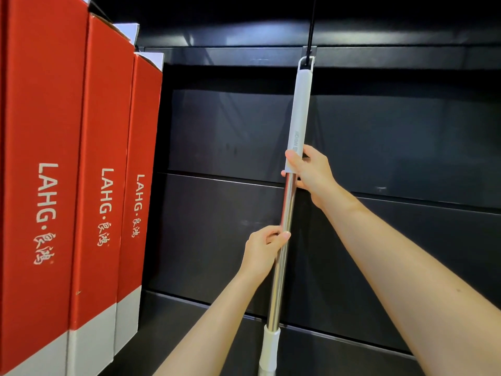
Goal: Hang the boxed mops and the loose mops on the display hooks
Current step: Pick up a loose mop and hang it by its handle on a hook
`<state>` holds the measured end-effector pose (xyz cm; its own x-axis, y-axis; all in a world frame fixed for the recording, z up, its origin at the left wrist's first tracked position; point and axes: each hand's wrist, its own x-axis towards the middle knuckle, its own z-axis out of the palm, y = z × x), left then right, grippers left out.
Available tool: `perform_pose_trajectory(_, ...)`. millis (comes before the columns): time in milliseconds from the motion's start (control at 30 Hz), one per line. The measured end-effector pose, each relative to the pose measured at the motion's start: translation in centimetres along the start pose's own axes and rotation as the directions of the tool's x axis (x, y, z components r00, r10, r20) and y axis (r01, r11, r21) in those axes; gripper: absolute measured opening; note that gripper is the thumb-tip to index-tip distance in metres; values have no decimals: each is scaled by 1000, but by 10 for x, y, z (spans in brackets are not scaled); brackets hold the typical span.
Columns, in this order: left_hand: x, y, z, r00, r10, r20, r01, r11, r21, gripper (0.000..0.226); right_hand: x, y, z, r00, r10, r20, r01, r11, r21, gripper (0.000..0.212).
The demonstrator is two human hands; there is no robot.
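Loose mop (pixel 287 213) at display hook (pixel 309 54), hanging loop (pixel 306 62) apparently over the tip.
Right hand (pixel 309 172) wrapped round grey grip, left hand (pixel 264 246) pinching steel shaft. Risk: loop only partly seated; early release could drop mop, or swing it into red boxed mops (pixel 81 172) at left.

"LAHG" in white capitals, followed by a dot and white Chinese characters, is printed vertically on each of 3 tall red-and-grey cardboard boxes (pixel 43 185). Grey lettering on the white plastic mop grip (pixel 298 118) cannot be read.
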<state>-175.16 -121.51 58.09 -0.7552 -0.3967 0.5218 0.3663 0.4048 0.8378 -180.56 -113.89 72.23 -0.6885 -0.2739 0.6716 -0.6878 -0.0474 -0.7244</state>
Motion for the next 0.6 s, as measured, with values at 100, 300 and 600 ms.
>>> perform_pose_trajectory(100,-4,2,-2,998,-66,7,66,995,-73,25,-4,-4,0,1000,16,-23,-16,1000,-14,43)
perform_pose_trajectory(300,-21,17,-14,987,-159,17,160,977,-139,53,-48,-1,-16,998,63,-23,-66,980,-187,63)
perform_pose_trajectory(600,-131,34,-30,996,46,-82,-42,998,53,45,-237,30,-89,993,119,24,-74,750,-657,50)
